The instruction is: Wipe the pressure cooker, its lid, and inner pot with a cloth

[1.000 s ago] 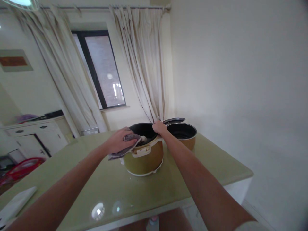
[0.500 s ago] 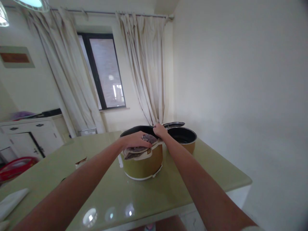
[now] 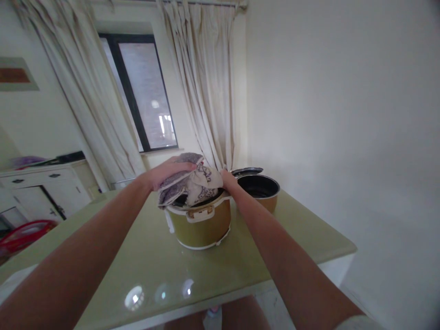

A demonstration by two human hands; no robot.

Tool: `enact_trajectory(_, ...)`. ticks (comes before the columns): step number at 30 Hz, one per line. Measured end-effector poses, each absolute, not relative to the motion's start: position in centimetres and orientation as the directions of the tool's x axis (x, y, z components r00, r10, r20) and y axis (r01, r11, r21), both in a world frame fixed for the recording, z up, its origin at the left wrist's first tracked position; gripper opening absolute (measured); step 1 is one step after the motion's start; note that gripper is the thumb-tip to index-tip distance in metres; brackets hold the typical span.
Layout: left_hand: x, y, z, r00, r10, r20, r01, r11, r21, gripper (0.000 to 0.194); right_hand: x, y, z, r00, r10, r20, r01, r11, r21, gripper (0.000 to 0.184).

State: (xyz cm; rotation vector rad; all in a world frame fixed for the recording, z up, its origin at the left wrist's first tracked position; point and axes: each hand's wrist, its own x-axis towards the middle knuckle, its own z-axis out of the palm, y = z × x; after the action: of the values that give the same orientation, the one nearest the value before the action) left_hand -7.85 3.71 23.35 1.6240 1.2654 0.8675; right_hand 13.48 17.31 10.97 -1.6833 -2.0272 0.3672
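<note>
My left hand (image 3: 173, 170) is closed on a grey-and-white patterned cloth (image 3: 204, 181), which hangs in folds over the opening of a gold-green rice cooker body (image 3: 202, 231). The cooker has white trim, a white front fitting and a dark inside, and it stands upright on the table. At the cooker's far right edge, my right hand (image 3: 228, 178) is closed beside the cloth's right end; its fingertips are hidden, so what it grips cannot be made out. Right of the cooker stands a black-lined pot (image 3: 259, 188), with a dark-rimmed lid (image 3: 247, 172) behind it.
The pots stand on a glossy green table (image 3: 292, 243) with a corner at the right. A white object (image 3: 17, 279) lies at the table's left edge, partly behind my left forearm. A red basket (image 3: 25, 233) and a white cabinet (image 3: 65, 190) are at the far left.
The cloth, bunched at the cooker's front edge before, is now raised and spread over the opening towards my right hand. My left hand has moved up and left. My right hand stays about the same.
</note>
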Motion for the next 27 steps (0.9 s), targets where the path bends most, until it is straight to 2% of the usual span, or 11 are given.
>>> enact_trajectory(2, -7.3, 3.4, 23.3, 0.266, 0.963, 0.028, 0.494, -0.161, 0.854, 0.053, 13.4, 17.3, 11.0, -0.110, 0.977, 0.182, 0.840, 0.189, -0.508, 0.044)
enact_trajectory(5, -5.8, 3.8, 20.9, 0.387, 0.921, 0.041, 0.699, -0.322, 0.639, 0.038, 13.2, 17.2, 11.1, -0.081, 0.981, 0.178, 0.835, 0.165, -0.525, 0.046)
enact_trajectory(7, -4.9, 4.6, 18.9, 0.409, 0.912, 0.014, 0.784, -0.359, 0.507, 0.036, 13.1, 17.1, 11.2, -0.073, 0.981, 0.182, 0.834, 0.160, -0.528, 0.046)
enact_trajectory(8, -4.5, 5.0, 18.1, 0.427, 0.903, -0.038, 0.793, -0.354, 0.496, 0.038, 13.1, 17.0, 11.2, -0.072, 0.980, 0.184, 0.834, 0.160, -0.528, 0.046)
enact_trajectory(11, -4.3, 5.9, 17.1, 0.452, 0.872, -0.185, 0.771, -0.278, 0.573, 0.048, 13.1, 16.8, 11.3, -0.074, 0.980, 0.186, 0.836, 0.163, -0.524, 0.045)
enact_trajectory(14, -4.7, 5.9, 17.1, 0.465, 0.864, -0.193, 0.702, -0.227, 0.675, 0.049, 13.1, 16.8, 11.3, -0.071, 0.980, 0.185, 0.836, 0.160, -0.525, 0.045)
enact_trajectory(18, -5.6, 4.9, 17.6, 0.472, 0.878, -0.077, 0.519, -0.207, 0.829, 0.049, 13.0, 16.9, 11.4, -0.062, 0.981, 0.183, 0.829, 0.152, -0.537, 0.046)
enact_trajectory(21, -6.9, 4.3, 19.2, 0.321, 0.947, -0.003, 0.379, -0.126, 0.917, 0.061, 13.0, 16.9, 11.4, -0.070, 0.981, 0.181, 0.823, 0.159, -0.546, 0.044)
enact_trajectory(24, -8.9, 3.9, 22.1, 0.155, 0.980, 0.127, 0.245, -0.163, 0.956, 0.072, 13.1, 16.9, 11.3, -0.081, 0.981, 0.178, 0.819, 0.168, -0.549, 0.043)
enact_trajectory(27, -10.4, 3.5, 24.8, 0.137, 0.966, 0.218, 0.216, -0.244, 0.945, 0.072, 13.2, 17.0, 11.1, -0.087, 0.980, 0.181, 0.816, 0.174, -0.552, 0.044)
